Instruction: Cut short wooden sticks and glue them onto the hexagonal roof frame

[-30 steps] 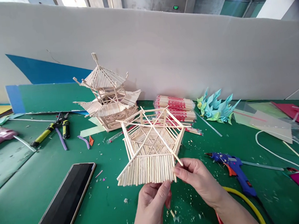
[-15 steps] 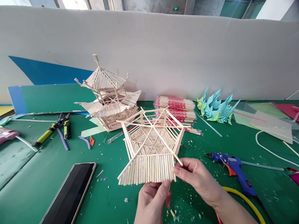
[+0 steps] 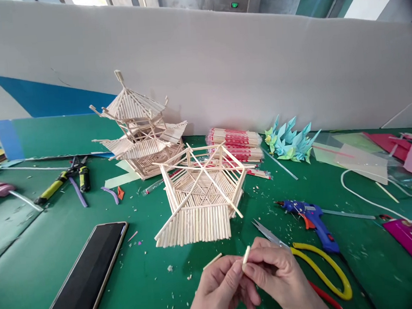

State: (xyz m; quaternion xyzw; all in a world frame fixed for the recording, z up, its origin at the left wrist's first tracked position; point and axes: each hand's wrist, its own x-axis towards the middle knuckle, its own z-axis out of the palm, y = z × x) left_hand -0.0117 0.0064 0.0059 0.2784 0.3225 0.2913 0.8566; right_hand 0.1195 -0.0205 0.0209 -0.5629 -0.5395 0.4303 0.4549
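Note:
My left hand (image 3: 220, 291) and my right hand (image 3: 280, 282) meet low in the middle, fingers pinched together. Between the fingertips a short wooden stick piece (image 3: 246, 254) stands up. Another thin stick (image 3: 212, 261) pokes out beside my left fingers; which hand holds it is unclear. Just beyond them a hexagonal stick roof frame (image 3: 200, 198) rests on the green table (image 3: 155, 282), apart from both hands. A finished stick pagoda (image 3: 140, 128) stands behind it.
Yellow-handled scissors (image 3: 318, 269) lie by my right hand, with a blue glue gun (image 3: 312, 217) beyond. A dark phone (image 3: 83, 278) lies at left. Yellow-handled cutters (image 3: 63, 177), wrapped stick bundles (image 3: 235, 145) and paper cranes (image 3: 290, 143) sit along the back wall.
Both hands let go of the roof frame's near edge and drew back toward me. They now pinch a short stick piece. The view shifted slightly, revealing the scissors.

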